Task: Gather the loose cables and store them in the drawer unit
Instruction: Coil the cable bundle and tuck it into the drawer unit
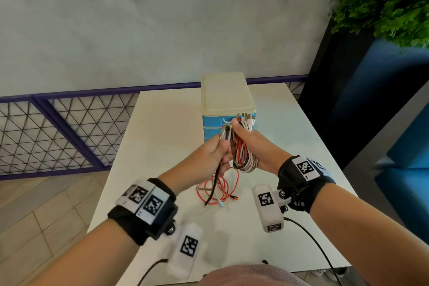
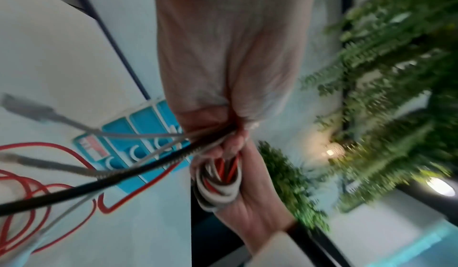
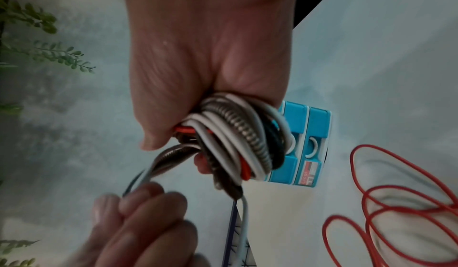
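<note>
My right hand [image 1: 249,144] grips a folded bundle of cables [image 1: 243,155], white, red, braided and black, held up in front of the drawer unit [image 1: 226,100]. The same bundle of cables [image 3: 238,144] loops out below the right palm in the right wrist view. My left hand [image 1: 216,153] pinches several cable ends, among them a black cable [image 1: 214,183] that hangs down toward the table. A red cable [image 1: 220,189] lies loosely coiled on the white table [image 1: 162,146] under the hands. The drawer unit has blue drawer fronts [image 3: 307,146] and a cream top, and its drawers look closed.
The table's far edge meets a purple-framed mesh railing [image 1: 58,132]. A green plant [image 1: 380,0] on a dark planter stands at the right, with blue seating [image 1: 406,146] beside it. Black wrist-camera leads [image 1: 311,241] trail over the near table edge.
</note>
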Available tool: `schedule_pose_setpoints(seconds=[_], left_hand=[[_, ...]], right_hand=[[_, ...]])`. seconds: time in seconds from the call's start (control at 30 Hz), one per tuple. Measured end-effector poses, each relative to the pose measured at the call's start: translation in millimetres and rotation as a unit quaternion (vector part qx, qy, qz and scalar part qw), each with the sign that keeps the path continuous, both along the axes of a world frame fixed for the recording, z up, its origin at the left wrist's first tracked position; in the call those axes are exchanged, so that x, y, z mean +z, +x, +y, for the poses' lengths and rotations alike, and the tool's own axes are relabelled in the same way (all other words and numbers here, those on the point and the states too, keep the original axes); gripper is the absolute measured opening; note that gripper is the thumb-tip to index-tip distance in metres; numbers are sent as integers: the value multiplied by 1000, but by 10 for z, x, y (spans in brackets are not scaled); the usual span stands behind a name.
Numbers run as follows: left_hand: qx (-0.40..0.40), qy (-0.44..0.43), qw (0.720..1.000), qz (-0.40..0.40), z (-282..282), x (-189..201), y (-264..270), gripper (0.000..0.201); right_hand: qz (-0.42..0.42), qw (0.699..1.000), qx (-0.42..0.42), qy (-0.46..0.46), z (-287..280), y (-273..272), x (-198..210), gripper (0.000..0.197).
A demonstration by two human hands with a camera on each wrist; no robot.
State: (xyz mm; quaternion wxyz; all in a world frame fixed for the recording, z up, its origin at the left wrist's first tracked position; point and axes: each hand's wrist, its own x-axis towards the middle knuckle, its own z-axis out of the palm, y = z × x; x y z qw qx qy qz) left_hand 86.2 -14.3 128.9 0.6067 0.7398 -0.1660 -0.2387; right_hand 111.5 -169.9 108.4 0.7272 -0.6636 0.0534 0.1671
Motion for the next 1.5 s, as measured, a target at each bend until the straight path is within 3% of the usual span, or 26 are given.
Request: schedule_pose_setpoints(seconds=[0.07,0.1,0.23,0.4,0.53,0.77,0.93,1.07,1.17,1.33,1.5], left_hand=[[19,24,997,-64,-121,-20,-53,19],[30,35,995,-88,-166,-25,-75,14],[38,151,966,-206,-237,-66,-71,33],[31,271,925,-264,-270,-54,-70,28],[-16,338,908,-246,-290,-19,11,44],[-35,371,896,-239,-274,-24,-26,38],[-42,355,906,-225,-322,21,-6,32],[-103,351,925,-99,-226,40,-1,39],[-130,312,940,-48,-178,4,-56,37],[-170,286,942,-39,-122,-85,-63,34],[-195,254,946,-38,-53,-131,-62,42]], right_hand=[[34,999,15,31,33,-12,-1,79],[43,998,17,53,56,-24,14,79],[56,991,-1,118,77,-42,50,60],[91,980,1,175,65,-123,92,54],[95,977,14,192,44,-168,63,38],[42,990,-24,130,90,-199,30,11],[15,995,-69,69,116,-157,-72,17],[-9,989,-141,36,78,-94,-80,19],[0,982,-159,102,53,-60,-35,12],[20,972,-137,191,112,-62,24,29],[48,940,-176,289,168,-92,32,11]])
